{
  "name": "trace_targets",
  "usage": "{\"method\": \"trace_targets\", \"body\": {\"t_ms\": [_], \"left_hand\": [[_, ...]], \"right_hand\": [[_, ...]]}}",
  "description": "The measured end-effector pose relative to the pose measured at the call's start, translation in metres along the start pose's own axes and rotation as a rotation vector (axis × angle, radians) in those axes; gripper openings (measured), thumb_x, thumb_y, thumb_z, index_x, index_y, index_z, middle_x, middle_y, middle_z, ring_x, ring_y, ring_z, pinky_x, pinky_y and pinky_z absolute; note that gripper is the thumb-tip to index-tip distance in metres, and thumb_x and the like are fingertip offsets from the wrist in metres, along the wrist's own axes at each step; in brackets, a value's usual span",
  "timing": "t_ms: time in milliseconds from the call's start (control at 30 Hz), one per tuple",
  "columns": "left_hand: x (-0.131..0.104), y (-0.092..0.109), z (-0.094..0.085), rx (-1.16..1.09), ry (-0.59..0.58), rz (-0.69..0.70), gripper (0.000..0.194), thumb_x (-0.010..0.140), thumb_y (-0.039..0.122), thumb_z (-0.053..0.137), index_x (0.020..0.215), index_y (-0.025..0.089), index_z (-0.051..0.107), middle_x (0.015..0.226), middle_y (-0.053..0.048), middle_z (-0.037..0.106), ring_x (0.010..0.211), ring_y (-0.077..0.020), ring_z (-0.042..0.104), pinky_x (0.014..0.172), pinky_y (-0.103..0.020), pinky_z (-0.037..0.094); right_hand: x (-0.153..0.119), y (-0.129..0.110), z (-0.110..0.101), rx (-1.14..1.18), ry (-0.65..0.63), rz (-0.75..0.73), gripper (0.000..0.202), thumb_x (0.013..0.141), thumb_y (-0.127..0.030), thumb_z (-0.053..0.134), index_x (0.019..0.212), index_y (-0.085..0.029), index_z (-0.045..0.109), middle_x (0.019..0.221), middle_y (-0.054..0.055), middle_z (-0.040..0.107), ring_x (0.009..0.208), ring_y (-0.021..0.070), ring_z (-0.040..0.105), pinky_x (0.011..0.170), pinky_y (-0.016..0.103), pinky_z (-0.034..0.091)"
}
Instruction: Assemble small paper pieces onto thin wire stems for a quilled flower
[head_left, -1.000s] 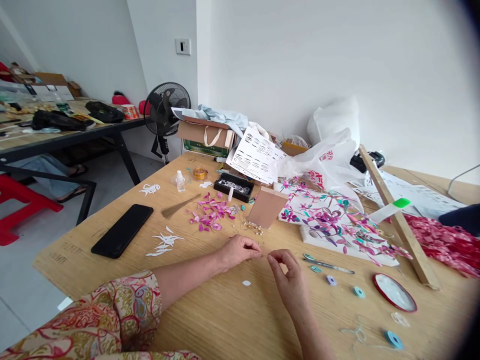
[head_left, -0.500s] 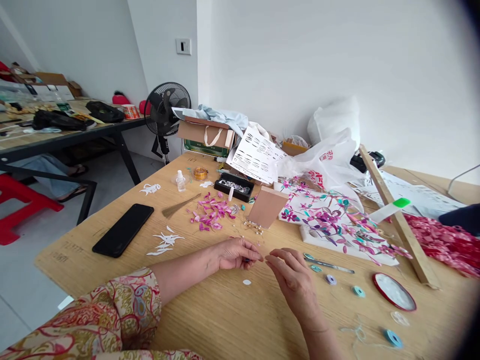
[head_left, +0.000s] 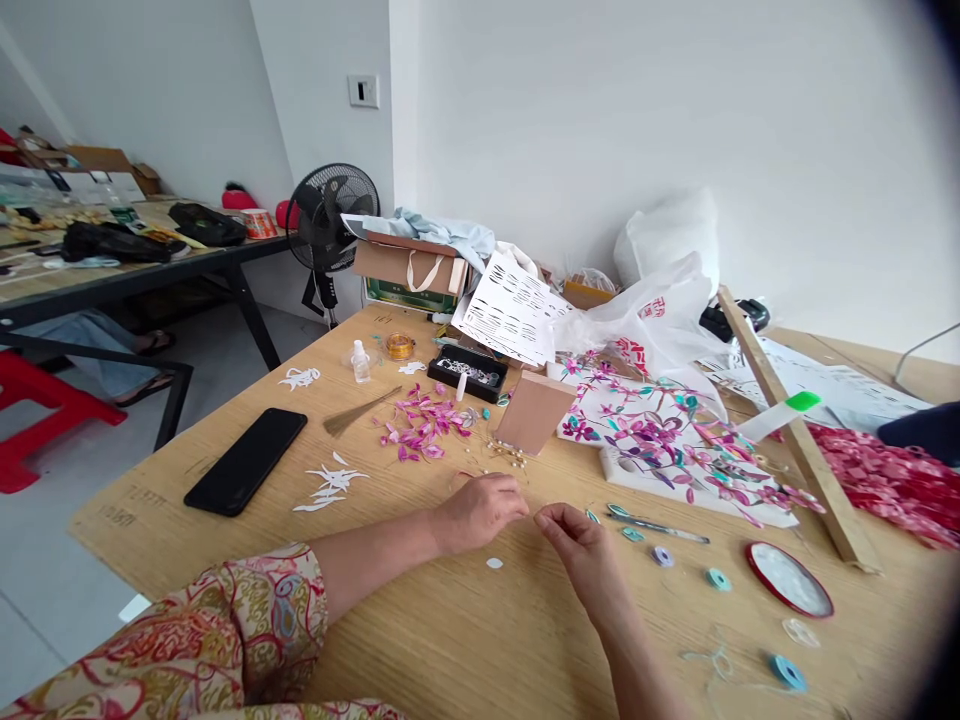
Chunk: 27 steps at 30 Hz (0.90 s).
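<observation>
Over the middle of the wooden table (head_left: 420,620), my left hand (head_left: 484,512) is closed, its fingers curled with the back of the hand upward. Just right of it, my right hand (head_left: 574,535) is pinched, thumb against forefinger. The fingertips of both hands face each other across a small gap. Whatever they hold is too fine to make out. A small white oval piece (head_left: 494,563) lies on the wood between and below the hands. Beyond them are pearl-tipped stems (head_left: 510,455) and a pile of pink-purple petals (head_left: 424,425).
A black phone (head_left: 247,460) and white cut-out slivers (head_left: 328,485) lie to the left. At right are tweezers (head_left: 660,527), thread spools (head_left: 718,581), a red-rimmed dish (head_left: 789,580) and a wooden bar (head_left: 802,430). Purple flower sprays (head_left: 667,430) rest on white foam behind.
My left hand has rolled over so its back faces up. My right hand has turned from spread, bent fingers to a tighter pinch, slightly lower.
</observation>
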<state>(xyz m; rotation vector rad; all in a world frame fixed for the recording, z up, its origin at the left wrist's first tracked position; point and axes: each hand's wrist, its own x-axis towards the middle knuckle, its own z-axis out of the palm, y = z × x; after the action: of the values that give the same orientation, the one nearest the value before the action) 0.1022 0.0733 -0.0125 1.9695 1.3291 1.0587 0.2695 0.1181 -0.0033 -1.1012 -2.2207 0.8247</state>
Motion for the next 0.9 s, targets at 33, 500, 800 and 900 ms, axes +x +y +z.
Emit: {"method": "trace_targets", "body": {"t_ms": [33, 500, 800, 900], "left_hand": [[0.001, -0.002, 0.001, -0.119, 0.034, -0.103, 0.013, 0.076, 0.016, 0.049, 0.072, 0.014, 0.062, 0.073, -0.004, 0.055, 0.072, -0.0123, 0.047, 0.069, -0.025, 0.035], [0.003, -0.011, -0.006, -1.279, -0.248, -0.711, 0.024, 0.050, 0.026, 0.075, 0.064, 0.010, 0.063, 0.049, 0.002, 0.052, 0.048, -0.0050, 0.042, 0.051, -0.021, 0.026], [0.002, -0.008, -0.002, -0.977, -0.147, -0.548, 0.017, 0.060, 0.026, 0.067, 0.064, 0.011, 0.060, 0.057, 0.002, 0.051, 0.053, -0.0064, 0.042, 0.053, -0.021, 0.029], [0.001, -0.002, -0.003, -0.399, -0.038, -0.209, 0.012, 0.073, 0.022, 0.054, 0.068, 0.013, 0.061, 0.067, -0.001, 0.053, 0.065, -0.0104, 0.046, 0.063, -0.023, 0.034]], "right_hand": [[0.000, 0.000, -0.002, -0.007, 0.021, -0.020, 0.020, 0.077, -0.034, 0.048, 0.071, -0.017, 0.056, 0.062, 0.001, 0.058, 0.057, 0.0150, 0.053, 0.051, 0.026, 0.043], [-0.002, -0.014, -0.014, -0.354, 0.069, -0.533, 0.017, 0.080, -0.016, 0.047, 0.087, -0.025, 0.059, 0.087, 0.006, 0.056, 0.081, 0.0187, 0.051, 0.065, 0.031, 0.043], [-0.003, -0.017, -0.012, -0.248, 0.016, -0.434, 0.016, 0.081, -0.016, 0.045, 0.074, -0.021, 0.059, 0.075, 0.004, 0.058, 0.072, 0.0172, 0.050, 0.064, 0.030, 0.039], [-0.002, -0.017, -0.008, -0.107, 0.024, -0.195, 0.016, 0.077, -0.024, 0.048, 0.063, -0.020, 0.055, 0.068, 0.003, 0.058, 0.068, 0.0178, 0.051, 0.063, 0.030, 0.037]]}}
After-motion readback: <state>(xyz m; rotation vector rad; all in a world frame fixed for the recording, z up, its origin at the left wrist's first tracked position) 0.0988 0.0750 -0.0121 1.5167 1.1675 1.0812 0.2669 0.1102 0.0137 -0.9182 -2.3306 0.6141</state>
